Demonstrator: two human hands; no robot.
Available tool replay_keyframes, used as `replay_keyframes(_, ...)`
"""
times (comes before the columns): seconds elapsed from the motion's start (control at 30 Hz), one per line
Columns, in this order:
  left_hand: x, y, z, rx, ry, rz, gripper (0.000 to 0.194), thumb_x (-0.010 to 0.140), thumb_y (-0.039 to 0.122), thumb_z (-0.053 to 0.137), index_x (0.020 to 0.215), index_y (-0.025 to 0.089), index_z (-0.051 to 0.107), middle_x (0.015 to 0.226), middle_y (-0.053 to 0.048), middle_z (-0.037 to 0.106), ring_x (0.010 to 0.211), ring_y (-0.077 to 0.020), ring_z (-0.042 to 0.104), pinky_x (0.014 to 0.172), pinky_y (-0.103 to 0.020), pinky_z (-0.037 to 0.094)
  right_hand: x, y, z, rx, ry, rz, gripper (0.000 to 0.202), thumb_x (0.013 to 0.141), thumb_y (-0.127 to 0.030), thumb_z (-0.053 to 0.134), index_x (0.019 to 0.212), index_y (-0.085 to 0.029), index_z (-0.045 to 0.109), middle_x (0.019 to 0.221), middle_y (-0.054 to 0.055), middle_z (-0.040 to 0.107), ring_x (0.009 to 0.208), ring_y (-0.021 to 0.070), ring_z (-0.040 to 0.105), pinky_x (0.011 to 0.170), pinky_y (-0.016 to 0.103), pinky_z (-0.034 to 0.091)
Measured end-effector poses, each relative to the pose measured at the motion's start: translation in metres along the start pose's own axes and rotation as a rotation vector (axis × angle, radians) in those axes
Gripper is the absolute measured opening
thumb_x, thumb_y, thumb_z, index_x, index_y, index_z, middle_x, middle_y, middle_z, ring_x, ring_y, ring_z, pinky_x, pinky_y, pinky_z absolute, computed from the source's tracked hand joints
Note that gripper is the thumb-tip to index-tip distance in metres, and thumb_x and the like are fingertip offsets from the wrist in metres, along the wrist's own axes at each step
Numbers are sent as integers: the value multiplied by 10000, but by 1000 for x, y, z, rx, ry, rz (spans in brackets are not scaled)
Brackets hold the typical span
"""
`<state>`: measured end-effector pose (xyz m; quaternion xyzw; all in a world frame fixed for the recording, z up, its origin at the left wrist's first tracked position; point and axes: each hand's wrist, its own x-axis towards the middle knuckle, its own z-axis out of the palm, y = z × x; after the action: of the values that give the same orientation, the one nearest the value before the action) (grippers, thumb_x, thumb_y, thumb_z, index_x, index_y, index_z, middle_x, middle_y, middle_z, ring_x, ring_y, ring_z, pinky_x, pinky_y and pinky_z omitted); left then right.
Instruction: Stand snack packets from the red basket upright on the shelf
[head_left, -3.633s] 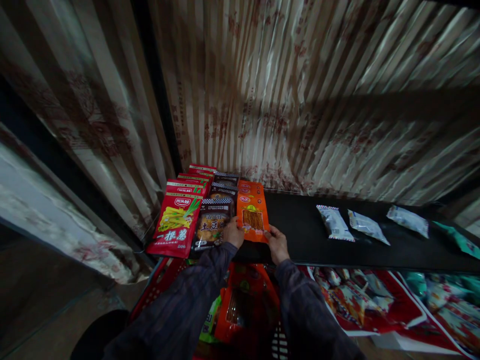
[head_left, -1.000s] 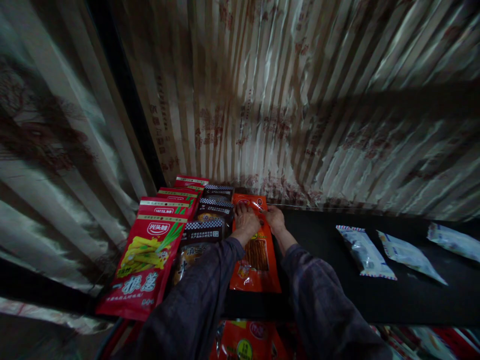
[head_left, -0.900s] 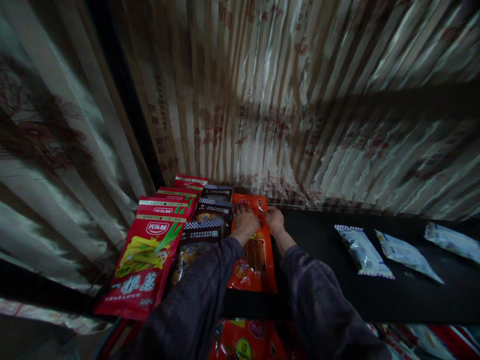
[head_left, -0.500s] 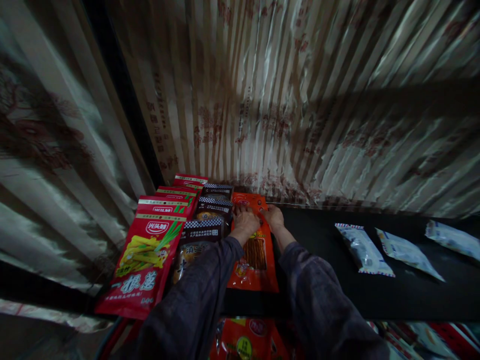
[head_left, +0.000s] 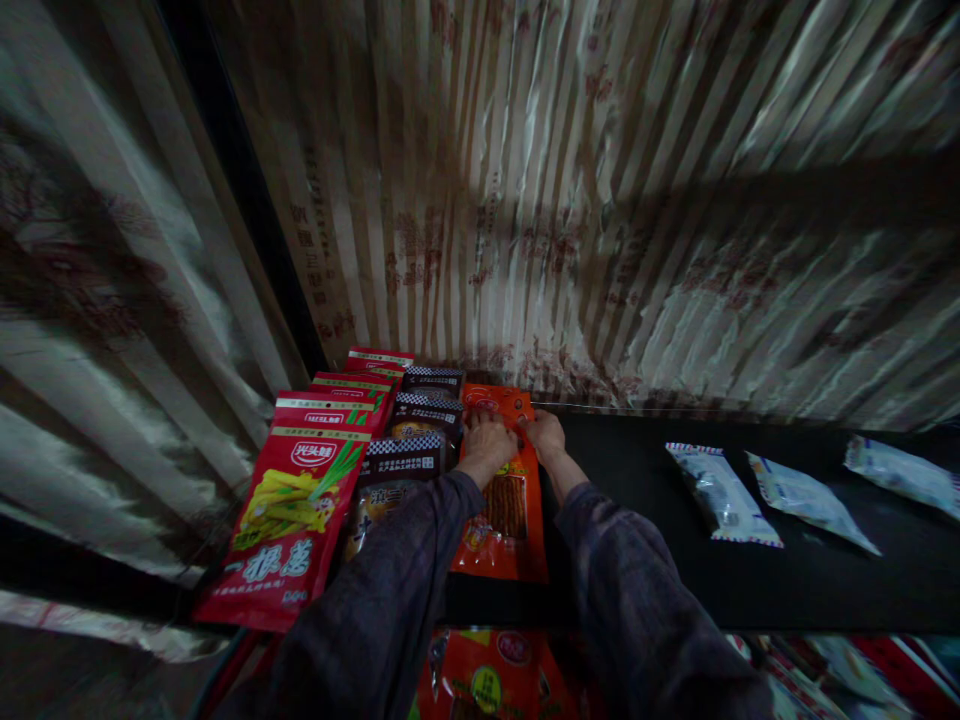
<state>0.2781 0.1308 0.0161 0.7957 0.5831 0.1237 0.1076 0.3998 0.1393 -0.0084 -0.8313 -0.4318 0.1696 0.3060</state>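
An orange snack bag (head_left: pixel 506 520) with a window showing brown strips lies face up on the black shelf. My left hand (head_left: pixel 487 442) is closed over its upper left part, fingers bent against the plastic. At the upper right edge, my right hand (head_left: pixel 545 436) pinches the same bag; its fingertips are partly hidden. Just left of my left hand, dark packets with checkered tops (head_left: pixel 405 465) lie overlapped in a row. Beyond them are several overlapping red snack bags (head_left: pixel 300 500) with yellow sticks printed on the front.
Several small white packets (head_left: pixel 724 495) lie apart on the right side of the black shelf (head_left: pixel 622 460). Below its front edge are more orange bags (head_left: pixel 487 675) and other packages (head_left: pixel 832 670). A wrinkled printed sheet (head_left: pixel 525 250) hangs behind, with a dark post (head_left: pixel 240 180) at left.
Both hands stay on the orange bag, which has shifted very slightly left at its lower end. The view has moved a little.
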Motion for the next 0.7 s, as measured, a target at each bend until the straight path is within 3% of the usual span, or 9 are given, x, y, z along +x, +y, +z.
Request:
replay_keyframes(0.13,-1,0,1,32,20,3,481,909,280,444,1334,99,578,1471,-195,484,1419,-321,360,1165,-481,262,-4,0,-3,-18,-4,-28,263,873,-340,594,1041,-195,734,1014,97,761,938,225,708,719,258,479)
replay_keyframes(0.4,-2,-1,4,46,79,53,481,899,226,460,1330,49,577,1419,-244,522,1390,-328,409,1193,-476,197,-7,0,-5,-31,2,-50,229,866,-341,610,1009,-219,742,1018,103,758,951,238,708,756,277,495)
replay_keyframes(0.57,-18,2,-5,76,85,18,556,913,271,434,1399,9,495,1492,-258,434,1433,-330,348,1202,-440,189,-3,5,3,24,18,-31,242,861,-390,599,994,-245,739,983,75,758,929,228,707,767,287,500)
replay_keyframes(0.7,-38,4,-6,80,44,73,614,906,283,447,1455,9,415,1538,-256,366,1465,-336,292,1206,-457,190,3,13,11,111,39,-17,274,870,-417,565,1037,-265,719,1012,45,758,910,193,703,754,266,501)
